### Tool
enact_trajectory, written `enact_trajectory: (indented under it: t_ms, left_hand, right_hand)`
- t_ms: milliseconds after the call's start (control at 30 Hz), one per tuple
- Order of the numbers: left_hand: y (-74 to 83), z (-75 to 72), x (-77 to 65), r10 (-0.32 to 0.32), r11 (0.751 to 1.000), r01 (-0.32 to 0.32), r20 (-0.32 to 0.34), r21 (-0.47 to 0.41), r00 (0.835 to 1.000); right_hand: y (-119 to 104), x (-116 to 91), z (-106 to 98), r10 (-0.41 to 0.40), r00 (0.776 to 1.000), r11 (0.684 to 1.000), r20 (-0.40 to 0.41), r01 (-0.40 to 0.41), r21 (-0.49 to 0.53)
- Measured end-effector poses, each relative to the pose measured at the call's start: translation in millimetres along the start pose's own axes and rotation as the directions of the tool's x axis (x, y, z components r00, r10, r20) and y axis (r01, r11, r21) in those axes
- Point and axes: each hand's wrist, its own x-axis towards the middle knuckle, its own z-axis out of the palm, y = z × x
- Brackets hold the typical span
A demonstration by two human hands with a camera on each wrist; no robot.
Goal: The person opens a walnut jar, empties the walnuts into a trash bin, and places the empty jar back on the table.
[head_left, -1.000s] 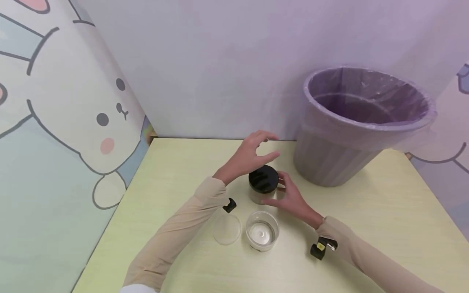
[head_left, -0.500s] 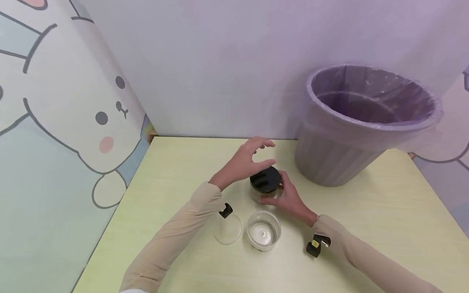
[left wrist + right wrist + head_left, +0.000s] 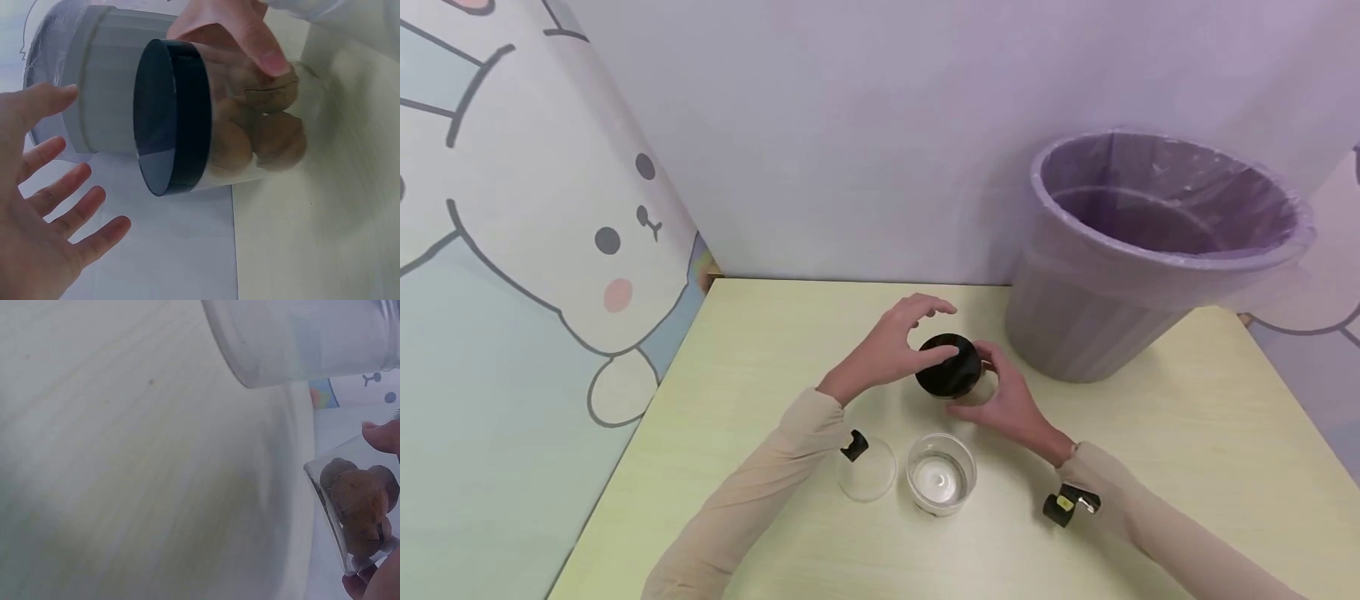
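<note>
The big pale wall (image 3: 850, 150) is far past both hands, and a drawn bunny (image 3: 565, 200) is well off to the left hand's left. The yellow table (image 3: 752, 358) is under both hands. A tall grey bin (image 3: 1067, 325) with a see-through bag in it stands past the right hand, a bit to its right. Tan sleeves (image 3: 775, 475) run from both hands back to the person.

The left hand (image 3: 886, 348) is wide, with its fingers spread and nothing in it. From the head view its thumb is over the jar, but the left wrist view shows a gap between them. The right hand (image 3: 1011, 404) holds the jar (image 3: 214, 119), with fingers and thumb round its side. The jar is just left of the right palm; I can't tell if its bottom touches the table.

A clear tub (image 3: 940, 506) sits closer to the person than the right hand, mouth up. The jar's black lid (image 3: 951, 377) is on top, just right of the left hand. A thin clear disc (image 3: 867, 472) lies nearer the person than the left hand, just beside the tub. Small black gadgets (image 3: 1060, 509) are by both wrists. Round brown lumps (image 3: 279, 141) sit in the jar, by the right thumb
</note>
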Motion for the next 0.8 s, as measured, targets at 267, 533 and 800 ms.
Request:
enact_trajectory:
  t_ms: [267,533,800]
  left_hand:
    - [9.6,2.7,-11.8,0.027,1.000,-0.027,-0.003,0.014,1.000]
    - [20.3,3.9,-25.2,0.049,0.999,-0.049,-0.005,-0.002,0.999]
    - [20.9,6.2,-38.1,0.045,0.999,-0.045,0.005,0.004,0.999]
  right_hand:
    - [-18.5,4.4,-12.7,-0.048,0.999,0.995,-0.017,0.046,-0.083]
    - [-33.7,9.1,-21.0,-0.127,0.992,0.978,-0.014,0.123,-0.167]
    - [-47.5,12.2,-25.6,-0.242,0.970,0.949,0.023,0.242,-0.203]
